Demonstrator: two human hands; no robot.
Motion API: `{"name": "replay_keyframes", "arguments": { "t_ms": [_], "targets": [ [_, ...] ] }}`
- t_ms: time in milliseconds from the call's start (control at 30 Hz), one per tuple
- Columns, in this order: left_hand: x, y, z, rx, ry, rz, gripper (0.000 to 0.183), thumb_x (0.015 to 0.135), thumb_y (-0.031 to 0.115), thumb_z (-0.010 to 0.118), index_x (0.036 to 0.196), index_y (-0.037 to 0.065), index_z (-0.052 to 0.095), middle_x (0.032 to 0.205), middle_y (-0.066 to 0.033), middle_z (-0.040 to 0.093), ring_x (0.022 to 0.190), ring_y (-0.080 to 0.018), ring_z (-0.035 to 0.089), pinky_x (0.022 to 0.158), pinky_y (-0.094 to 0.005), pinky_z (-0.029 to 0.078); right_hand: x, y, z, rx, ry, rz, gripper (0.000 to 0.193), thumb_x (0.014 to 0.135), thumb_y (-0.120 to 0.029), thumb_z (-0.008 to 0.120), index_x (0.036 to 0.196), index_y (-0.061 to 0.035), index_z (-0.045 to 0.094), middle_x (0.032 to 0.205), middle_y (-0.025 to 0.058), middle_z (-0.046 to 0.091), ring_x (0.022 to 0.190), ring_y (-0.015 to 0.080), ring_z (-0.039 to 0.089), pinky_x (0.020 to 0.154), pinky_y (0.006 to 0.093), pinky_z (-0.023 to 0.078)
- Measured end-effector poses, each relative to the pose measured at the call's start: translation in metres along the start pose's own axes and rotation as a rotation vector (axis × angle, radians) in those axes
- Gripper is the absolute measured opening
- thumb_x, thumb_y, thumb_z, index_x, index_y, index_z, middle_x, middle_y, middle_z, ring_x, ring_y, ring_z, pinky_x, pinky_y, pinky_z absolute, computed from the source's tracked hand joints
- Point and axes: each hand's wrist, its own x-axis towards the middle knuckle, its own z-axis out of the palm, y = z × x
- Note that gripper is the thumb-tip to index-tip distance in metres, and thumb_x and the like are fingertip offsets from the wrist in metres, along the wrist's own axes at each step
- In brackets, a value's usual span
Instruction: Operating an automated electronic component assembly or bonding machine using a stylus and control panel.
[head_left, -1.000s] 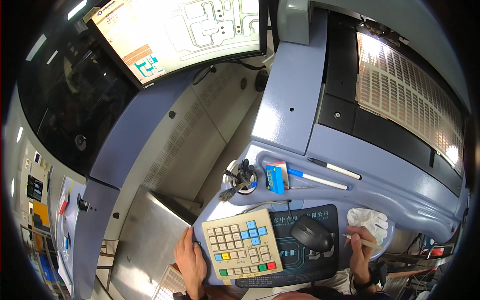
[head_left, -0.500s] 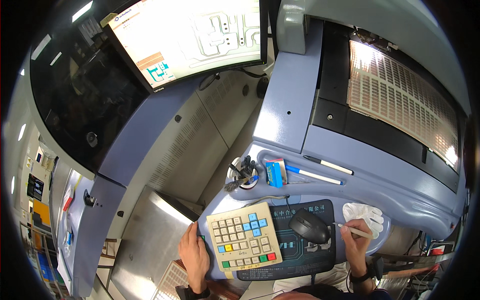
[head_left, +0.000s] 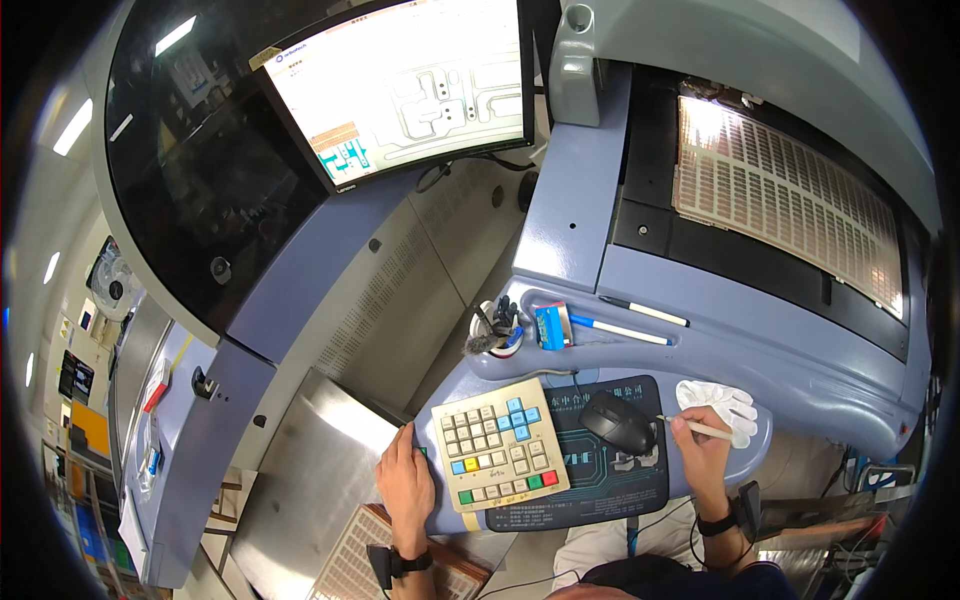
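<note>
My right hand (head_left: 703,455) pinches a white pen (head_left: 712,431), whose tip points left toward the black mouse (head_left: 618,423). Behind that hand lies a white glove (head_left: 727,402). My left hand (head_left: 406,484) rests with its fingers stretched out along the left edge of the console shelf, just left of the beige keypad (head_left: 497,458) with coloured keys. A bit of green shows by its fingertips; what that is I cannot tell. Keypad and mouse both sit on a dark printed mouse pad (head_left: 600,510), the keypad overlapping its left part.
A cup of brushes and tools (head_left: 495,328), a blue box (head_left: 551,327) and two markers (head_left: 625,331) lie along the shelf's back. Behind stands a lit monitor (head_left: 410,90) with circuit outlines. A patterned panel (head_left: 780,190) lies in the machine bed at right; stacked panels (head_left: 370,565) stand below left.
My view has tilted and shifted slightly, so the whole scene sits differently in the picture. The circuit drawing on the monitor has changed a little. Both hands stay about where they were on the shelf.
</note>
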Motion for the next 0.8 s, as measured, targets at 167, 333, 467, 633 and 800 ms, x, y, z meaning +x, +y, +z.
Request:
{"name": "replay_keyframes", "arguments": {
  "t_ms": [167, 333, 467, 633, 800],
  "targets": [
    [0.0, 0.002, -0.002, 0.005, -0.003, -0.002, 0.043, 0.101, 0.013, 0.046, 0.142, 0.005, 0.056, 0.142, -0.0152, 0.06, 0.129, -0.0329, 0.056, 0.111, -0.046, 0.039, 0.003, 0.0, 0.002, 0.034, 0.008, 0.032, 0.013, 0.095, -0.008, 0.072, 0.097, 0.0028, 0.067, 0.085, 0.0033, 0.067, 0.079, 0.0078, 0.057, 0.072, 0.024, 0.046],
    [0.001, -0.002, -0.002, -0.036, 0.012, 0.007, 0.044, 0.1, 0.01, 0.047, 0.142, 0.003, 0.055, 0.139, -0.0191, 0.06, 0.126, -0.0378, 0.056, 0.11, -0.0464, 0.04, -0.004, -0.003, 0.004, -0.017, 0.024, 0.036, 0.011, 0.094, -0.007, 0.073, 0.091, 0.0028, 0.068, 0.084, 0.0047, 0.068, 0.081, 0.009, 0.06, 0.074, 0.0243, 0.047],
    [0.003, 0.001, 0.001, -0.048, -0.02, 0.011, 0.045, 0.099, 0.008, 0.048, 0.142, 0.002, 0.055, 0.139, -0.021, 0.06, 0.125, -0.04, 0.056, 0.109, -0.047, 0.041, -0.003, -0.018, -0.002, -0.137, 0.059, 0.014, 0.015, 0.094, -0.008, 0.072, 0.084, 0.0017, 0.069, 0.079, 0.007, 0.067, 0.076, 0.0126, 0.062, 0.071, 0.0266, 0.049],
    [-0.002, -0.006, 0.004, -0.106, -0.018, -0.032, 0.047, 0.095, 0.006, 0.049, 0.141, 0.001, 0.056, 0.139, -0.0236, 0.059, 0.127, -0.0437, 0.055, 0.109, -0.0496, 0.041, 0.124, -0.091, -0.044, 0.132, 0.103, -0.065, 0.021, 0.1, -0.015, 0.064, 0.11, 0.0029, 0.067, 0.087, 0.0068, 0.065, 0.08, 0.0153, 0.064, 0.07, 0.0275, 0.052],
    [0.0, -0.006, 0.013, -0.061, 0.058, 0.045, 0.042, 0.1, 0.009, 0.044, 0.139, -0.001, 0.057, 0.134, -0.0249, 0.063, 0.123, -0.0435, 0.058, 0.107, -0.0483, 0.043, 0.353, -0.129, -0.068, 0.225, 0.248, -0.243, 0.02, 0.095, -0.007, 0.07, 0.107, 0.0097, 0.069, 0.101, 0.0108, 0.073, 0.091, 0.019, 0.071, 0.081, 0.0266, 0.058]
  ]
}}
